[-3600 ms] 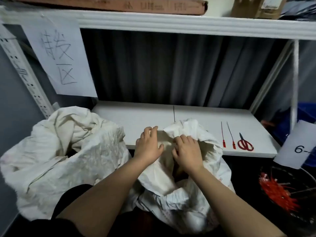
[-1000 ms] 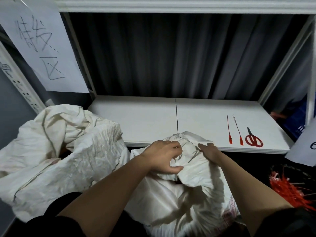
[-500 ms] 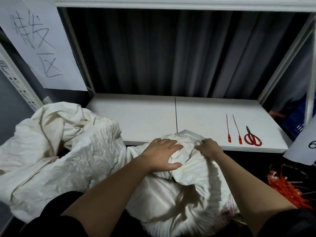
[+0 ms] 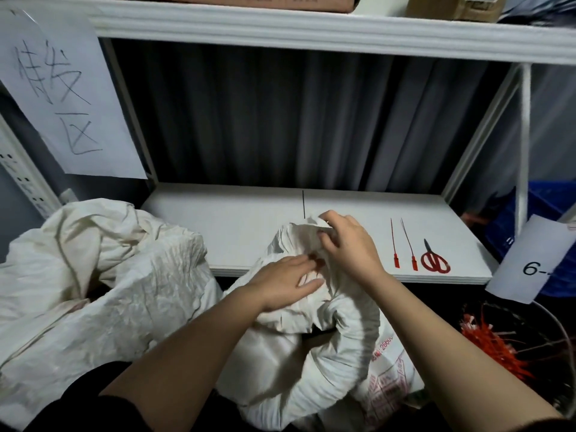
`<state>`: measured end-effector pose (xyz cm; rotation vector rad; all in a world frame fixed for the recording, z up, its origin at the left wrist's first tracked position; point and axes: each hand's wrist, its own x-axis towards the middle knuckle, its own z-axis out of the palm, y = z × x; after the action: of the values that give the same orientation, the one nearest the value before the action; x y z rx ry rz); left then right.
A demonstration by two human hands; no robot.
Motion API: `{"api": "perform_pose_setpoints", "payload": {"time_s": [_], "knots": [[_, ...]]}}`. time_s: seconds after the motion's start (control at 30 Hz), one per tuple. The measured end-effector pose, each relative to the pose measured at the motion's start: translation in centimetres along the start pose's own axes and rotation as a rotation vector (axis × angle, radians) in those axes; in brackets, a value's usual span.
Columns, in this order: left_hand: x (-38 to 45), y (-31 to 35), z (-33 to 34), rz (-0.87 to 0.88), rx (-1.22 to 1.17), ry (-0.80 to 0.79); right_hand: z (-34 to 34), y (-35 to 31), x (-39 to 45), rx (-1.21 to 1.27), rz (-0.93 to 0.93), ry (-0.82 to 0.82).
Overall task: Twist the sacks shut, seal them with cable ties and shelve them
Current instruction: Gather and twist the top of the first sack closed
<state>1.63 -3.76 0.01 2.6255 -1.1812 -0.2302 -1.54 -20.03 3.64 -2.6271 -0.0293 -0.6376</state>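
A white woven sack [image 4: 314,363] with red print stands in front of the shelf [image 4: 237,226]. Its top is gathered into a bunch at the shelf's front edge. My right hand [image 4: 349,247] pinches the top of that bunch. My left hand [image 4: 280,283] lies flat against the gathered neck just below, fingers stretched out. Two red cable ties [image 4: 403,244] lie on the shelf to the right of my hands. A second, larger white sack [image 4: 103,285] sits open and crumpled at the left.
Red-handled scissors [image 4: 434,258] lie beside the ties on the shelf. A round basket of red cable ties [image 4: 505,344] stands low at the right. Paper signs hang at the left [image 4: 62,101] and right [image 4: 530,260]. An upper shelf board [image 4: 311,29] runs overhead.
The sack's mouth has been gathered into a tighter bunch. My right hand has risen to pinch its top; my left hand has slid onto the neck below. The view has tilted up a little.
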Motion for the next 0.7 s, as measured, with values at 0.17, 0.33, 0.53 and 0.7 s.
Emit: {"api": "perform_pose_setpoints", "payload": {"time_s": [0.17,0.33,0.53,0.7], "knots": [[-0.6,-0.4,-3.5,-0.138,-0.011,0.617,-1.3,-0.2,-1.0,-0.235,-0.183,0.004],[0.6,-1.7,-5.2,-0.125,0.043,0.42,-2.3,-0.9,-1.8,-0.225,-0.307,0.095],[0.4,-1.5,-5.1,-0.172,0.023,0.378,-3.0,-0.4,-1.6,-0.156,-0.362,0.285],[-0.8,-1.5,-6.8,-0.339,0.126,0.581,-2.9,0.6,-1.9,0.031,-0.014,0.106]]}}
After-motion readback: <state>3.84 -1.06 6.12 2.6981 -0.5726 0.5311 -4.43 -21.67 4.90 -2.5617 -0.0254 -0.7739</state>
